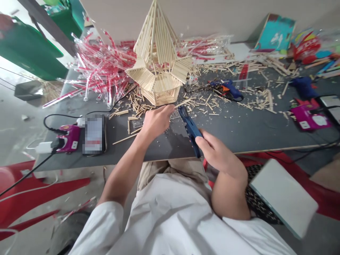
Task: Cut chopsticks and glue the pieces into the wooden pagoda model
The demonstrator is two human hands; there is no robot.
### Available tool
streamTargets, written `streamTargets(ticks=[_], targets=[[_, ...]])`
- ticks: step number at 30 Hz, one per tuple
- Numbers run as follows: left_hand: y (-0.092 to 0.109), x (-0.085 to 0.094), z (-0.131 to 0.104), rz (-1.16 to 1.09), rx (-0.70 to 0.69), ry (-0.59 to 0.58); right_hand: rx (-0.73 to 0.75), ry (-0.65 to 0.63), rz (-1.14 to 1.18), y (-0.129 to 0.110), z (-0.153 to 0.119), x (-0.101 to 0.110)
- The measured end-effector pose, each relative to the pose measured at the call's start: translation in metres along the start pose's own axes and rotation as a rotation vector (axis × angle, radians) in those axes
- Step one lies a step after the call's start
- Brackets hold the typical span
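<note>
My left hand is closed over the table, pinching a thin wooden stick that juts out to the right of its fingertips. My right hand grips a dark blue hand cutter, its handles spread and its head beside the stick. Whether the jaws touch the stick is unclear. Just behind my left hand stands a model built from wooden sticks, with a pointed roof and flared panels. Near my left wrist lie a clear plastic ruler and a loose long stick.
Cut stick pieces litter the table. Crumpled red-and-clear wrappers pile up at the left. A blue glue gun lies right of the model. A phone and a purple power strip with cables sit at the left.
</note>
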State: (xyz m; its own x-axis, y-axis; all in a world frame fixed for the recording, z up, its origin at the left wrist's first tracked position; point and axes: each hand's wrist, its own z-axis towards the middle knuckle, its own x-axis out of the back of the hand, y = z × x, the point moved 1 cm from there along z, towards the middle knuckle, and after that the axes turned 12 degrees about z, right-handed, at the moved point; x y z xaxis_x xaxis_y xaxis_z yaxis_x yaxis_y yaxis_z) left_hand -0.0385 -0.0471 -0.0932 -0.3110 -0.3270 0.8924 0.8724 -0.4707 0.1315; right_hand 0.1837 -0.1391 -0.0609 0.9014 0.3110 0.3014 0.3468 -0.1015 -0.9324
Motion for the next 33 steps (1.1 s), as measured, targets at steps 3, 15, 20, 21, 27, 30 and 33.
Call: streamTargets(ticks=[3,15,20,21,27,30,33], targets=[[-0.002,0.0,-0.001,0.008,0.012,0.005,0.024,0.014,0.005,-0.004,0.001,-0.002],[0.006,-0.001,0.0,-0.064,-0.043,-0.12,-0.02,0.042,0.026,-0.005,0.011,-0.002],[0.012,0.0,0.001,-0.033,-0.031,-0.17,-0.016,0.06,0.072,-0.001,0.015,-0.003],[0.013,0.0,0.001,-0.019,-0.027,-0.172,-0.012,0.063,0.065,-0.001,0.016,-0.004],[0.013,0.003,0.002,0.04,-0.01,-0.169,0.03,0.065,0.018,0.001,0.018,-0.007],[0.012,0.003,0.002,0.036,-0.013,-0.163,0.018,0.067,0.01,0.001,0.018,-0.008],[0.011,0.001,0.002,0.03,-0.007,-0.183,0.028,0.061,-0.016,0.001,0.019,-0.008]])
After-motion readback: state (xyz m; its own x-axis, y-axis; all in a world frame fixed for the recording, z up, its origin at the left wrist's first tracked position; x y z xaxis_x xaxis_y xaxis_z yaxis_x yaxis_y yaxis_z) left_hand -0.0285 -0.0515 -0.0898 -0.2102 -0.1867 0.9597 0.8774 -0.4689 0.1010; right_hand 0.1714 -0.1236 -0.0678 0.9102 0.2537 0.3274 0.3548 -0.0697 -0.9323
